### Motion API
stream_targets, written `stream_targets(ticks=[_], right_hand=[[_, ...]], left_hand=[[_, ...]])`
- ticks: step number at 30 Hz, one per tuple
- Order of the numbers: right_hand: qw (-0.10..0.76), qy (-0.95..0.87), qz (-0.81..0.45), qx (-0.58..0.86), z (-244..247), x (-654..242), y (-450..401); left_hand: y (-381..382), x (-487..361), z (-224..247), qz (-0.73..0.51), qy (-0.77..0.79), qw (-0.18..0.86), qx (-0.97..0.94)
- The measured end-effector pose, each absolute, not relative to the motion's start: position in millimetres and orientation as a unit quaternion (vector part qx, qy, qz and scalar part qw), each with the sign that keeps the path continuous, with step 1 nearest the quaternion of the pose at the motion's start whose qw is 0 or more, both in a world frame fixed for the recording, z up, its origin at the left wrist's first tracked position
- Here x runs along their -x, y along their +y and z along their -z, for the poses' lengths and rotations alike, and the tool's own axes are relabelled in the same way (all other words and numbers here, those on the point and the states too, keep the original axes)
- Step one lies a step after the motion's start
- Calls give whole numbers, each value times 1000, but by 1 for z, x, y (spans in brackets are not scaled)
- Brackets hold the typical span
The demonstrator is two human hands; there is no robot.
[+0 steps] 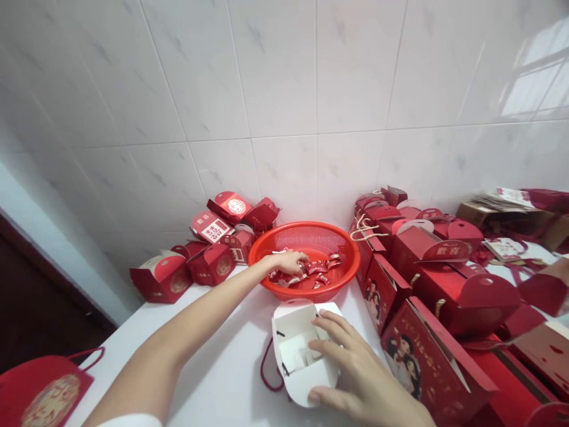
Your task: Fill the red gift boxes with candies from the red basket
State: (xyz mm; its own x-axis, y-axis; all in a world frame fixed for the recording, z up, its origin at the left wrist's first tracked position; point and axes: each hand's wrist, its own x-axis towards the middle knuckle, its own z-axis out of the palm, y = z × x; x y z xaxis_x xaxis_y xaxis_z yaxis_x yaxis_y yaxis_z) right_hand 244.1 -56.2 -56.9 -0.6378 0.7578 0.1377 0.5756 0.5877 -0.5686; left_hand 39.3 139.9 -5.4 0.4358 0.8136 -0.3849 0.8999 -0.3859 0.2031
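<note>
My left hand (pixel 288 263) reaches down into a red plastic basket (pixel 349 243) with perforated sides. Its fingers are bent together among small red-wrapped candies (pixel 317 267), and whatever they hold is hidden. In front of the basket, an open gift box (pixel 293 332) shows its white inside, with a dark red cord (pixel 270 373) at its left side. My right hand (pixel 344 359) steadies this box from the right, its fingers over the opening and the thumb at the near flap.
Several red gift boxes (pixel 211 264) are piled at the back left against the tiled wall (pixel 284 89). Many red boxes and bags (pixel 431 356) crowd the right side. At the front left of the white table (pixel 213 362) lies a red box with a cord (pixel 44 391).
</note>
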Motion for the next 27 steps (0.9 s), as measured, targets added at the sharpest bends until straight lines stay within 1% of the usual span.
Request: stream_targets(ticks=[4,7,9,13,17,20,23,27], right_hand=[[201,-871,-237,380,60,-245,-56],[197,-875,-229,379,61,-245,-56],[189,-877,-227,379,62,-244,-56],[182,-878,-230,378,63,-244,-56],[184,-877,-232,379,63,-243,-56],[178,-876,-235,383,62,-244,-57],[177,-875,-236,384,61,-244,-58],[171,-874,-240,387,60,-244,-58]], left_hand=[[145,-29,4,153,559,157,-800],[143,-29,8,189,560,154,-792],[141,-33,11,189,550,154,-799],[139,-41,16,134,530,149,-824],[142,-40,15,46,552,113,-825],[144,-36,13,13,550,110,-828],[141,-39,13,31,515,141,-845],[131,-56,16,102,459,179,-864]])
